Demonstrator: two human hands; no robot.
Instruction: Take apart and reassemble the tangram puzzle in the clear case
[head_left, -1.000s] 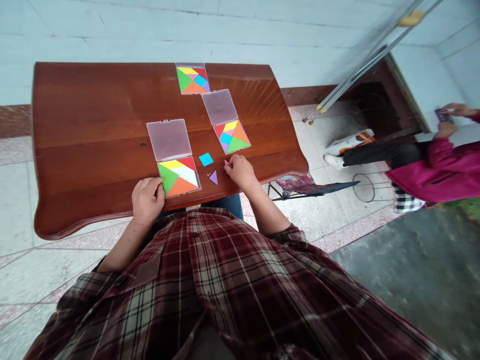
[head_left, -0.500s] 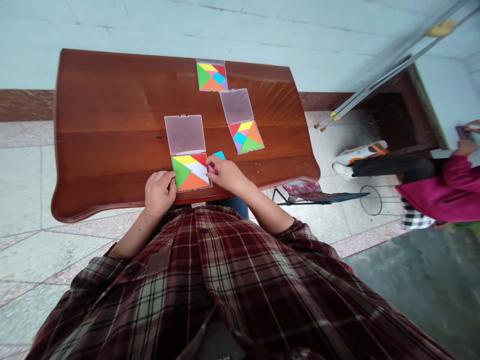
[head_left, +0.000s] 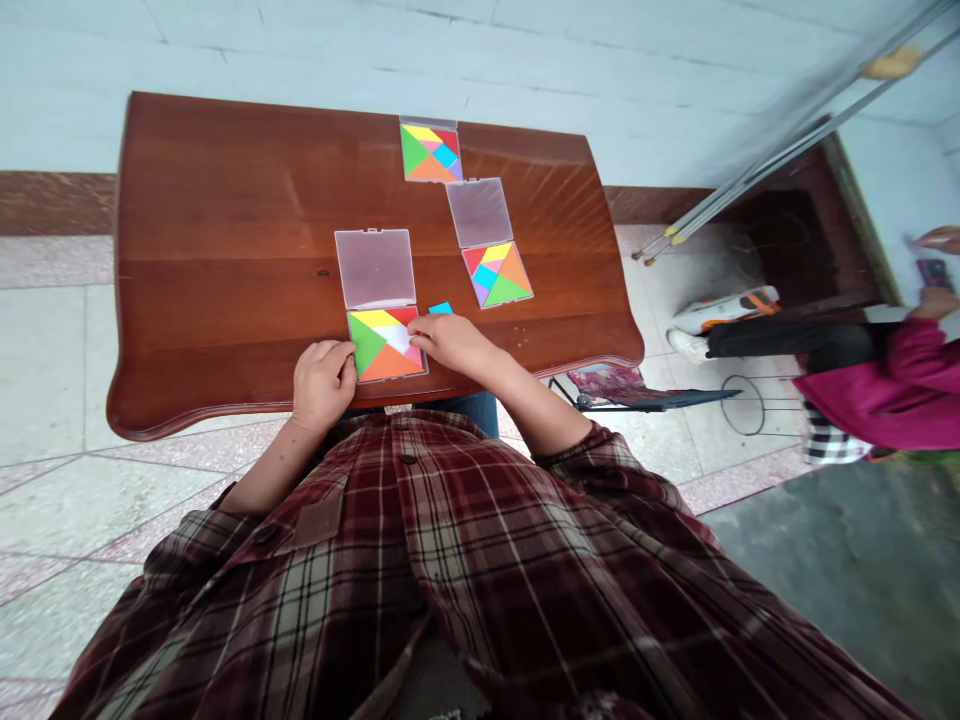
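Note:
A tangram case (head_left: 375, 268) lies with its clear lid folded back. Green, yellow, red and orange pieces fill part of its tray, and a white gap shows among them. My left hand (head_left: 324, 383) is closed at the tray's left edge, fingers curled against it. Over the right side of the tray, my right hand (head_left: 450, 343) has its fingertips pinched at a small pink tangram piece (head_left: 414, 354), partly hidden under them. A blue tangram piece (head_left: 441, 309) lies on the table just beyond my right hand, partly covered by it.
Farther right on the wooden table (head_left: 225, 220) lies a filled tangram case (head_left: 499, 275) with its lid open. Another filled case (head_left: 431, 152) sits near the back edge. A folding chair (head_left: 622, 388) stands right of the table. A seated person (head_left: 877, 385) is at far right, near crutches (head_left: 735, 180).
My right hand has shifted slightly left over the tray, bringing the pink piece inside its right side. My left hand stays at the case's left edge.

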